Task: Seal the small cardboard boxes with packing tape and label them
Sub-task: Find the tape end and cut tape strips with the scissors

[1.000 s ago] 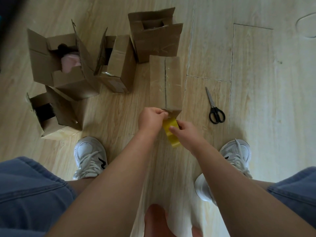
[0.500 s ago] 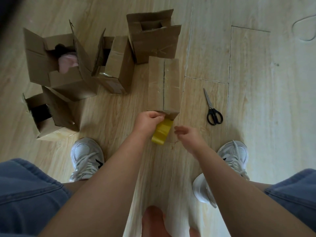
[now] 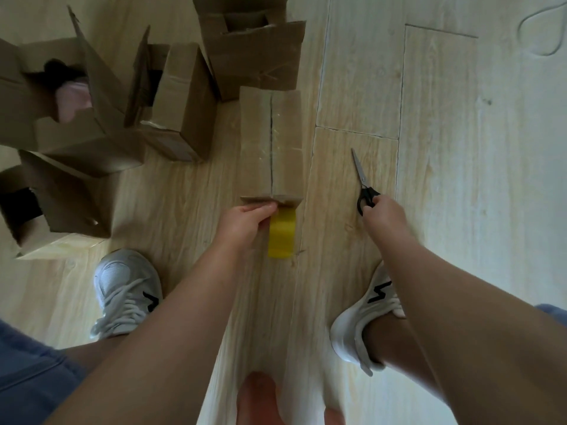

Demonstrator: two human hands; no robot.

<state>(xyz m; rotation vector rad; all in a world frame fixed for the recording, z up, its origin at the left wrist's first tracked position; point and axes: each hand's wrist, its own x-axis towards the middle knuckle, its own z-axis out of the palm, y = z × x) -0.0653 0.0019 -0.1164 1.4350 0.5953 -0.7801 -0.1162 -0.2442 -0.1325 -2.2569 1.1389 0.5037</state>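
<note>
A closed small cardboard box [image 3: 271,142] lies on the wooden floor in the middle, with clear tape shining along its centre seam. My left hand [image 3: 245,220] pinches the tape against the box's near edge. The yellow tape roll [image 3: 281,233] hangs just below that edge, beside my left fingers. To the right, my right hand [image 3: 382,214] grips the black handles of the scissors [image 3: 363,185], whose blades point away from me on the floor.
Several open cardboard boxes [image 3: 181,102] stand at the left and back; one [image 3: 70,96] holds something pink. My two white sneakers [image 3: 125,292] are planted near me. A thin cord loop [image 3: 543,29] lies at the far right on the pale floor.
My right hand left the tape roll and moved right to the scissors, now gripping their handles. My left hand stayed at the box's near edge with the tape.
</note>
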